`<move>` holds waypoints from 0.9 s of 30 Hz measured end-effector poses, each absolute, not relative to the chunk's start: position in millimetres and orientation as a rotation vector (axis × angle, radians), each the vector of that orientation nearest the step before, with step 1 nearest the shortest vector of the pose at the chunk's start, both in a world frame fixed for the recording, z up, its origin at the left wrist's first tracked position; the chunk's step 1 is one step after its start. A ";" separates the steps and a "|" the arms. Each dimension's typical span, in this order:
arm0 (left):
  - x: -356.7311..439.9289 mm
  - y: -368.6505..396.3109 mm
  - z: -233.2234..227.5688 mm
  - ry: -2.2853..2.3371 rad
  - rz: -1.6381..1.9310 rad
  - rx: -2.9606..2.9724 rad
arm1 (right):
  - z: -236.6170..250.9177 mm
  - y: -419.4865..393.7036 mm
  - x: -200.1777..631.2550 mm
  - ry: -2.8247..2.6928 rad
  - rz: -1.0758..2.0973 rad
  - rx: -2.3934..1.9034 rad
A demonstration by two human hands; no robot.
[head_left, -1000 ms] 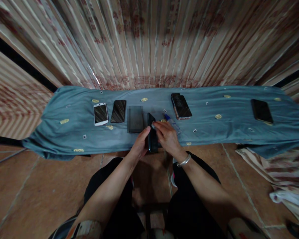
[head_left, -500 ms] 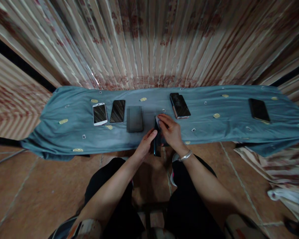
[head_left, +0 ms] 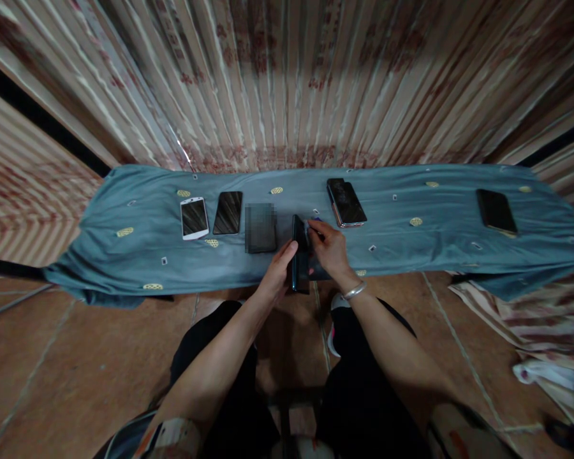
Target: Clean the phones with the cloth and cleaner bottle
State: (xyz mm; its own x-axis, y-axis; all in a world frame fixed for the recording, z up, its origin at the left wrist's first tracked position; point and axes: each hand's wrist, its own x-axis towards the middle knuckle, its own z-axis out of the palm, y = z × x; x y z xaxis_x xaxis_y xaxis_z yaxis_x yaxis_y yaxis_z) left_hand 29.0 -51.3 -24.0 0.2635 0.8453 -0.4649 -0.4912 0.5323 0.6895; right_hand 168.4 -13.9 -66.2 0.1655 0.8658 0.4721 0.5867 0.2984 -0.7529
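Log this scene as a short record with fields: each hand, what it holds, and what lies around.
left hand: grips a dark phone by its near left edge
right hand: fingers over the phone's top, a small pale object at the fingertips, too small to identify
surface: blue cloth
left of hands: white phone, black phone, blurred patch
right of hands: stacked phones, lone black phone
right wrist: silver bracelet

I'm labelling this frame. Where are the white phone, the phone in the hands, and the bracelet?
white phone [head_left: 194, 218], head view, middle of its screen.
held phone [head_left: 296, 271], head view, lower part of its dark body.
bracelet [head_left: 354, 291], head view, band on the right wrist.
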 end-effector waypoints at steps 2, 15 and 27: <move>28.7 -50.3 -23.1 0.946 0.937 0.434 | -65.3 -14.7 168.2 -1.546 0.303 -1.396; 31.6 -45.6 -39.2 0.924 0.972 0.499 | -38.8 -47.3 153.6 -1.716 0.223 -1.316; 37.2 -43.7 -40.3 1.022 1.072 0.571 | -36.5 -60.0 149.2 -1.855 0.186 -1.248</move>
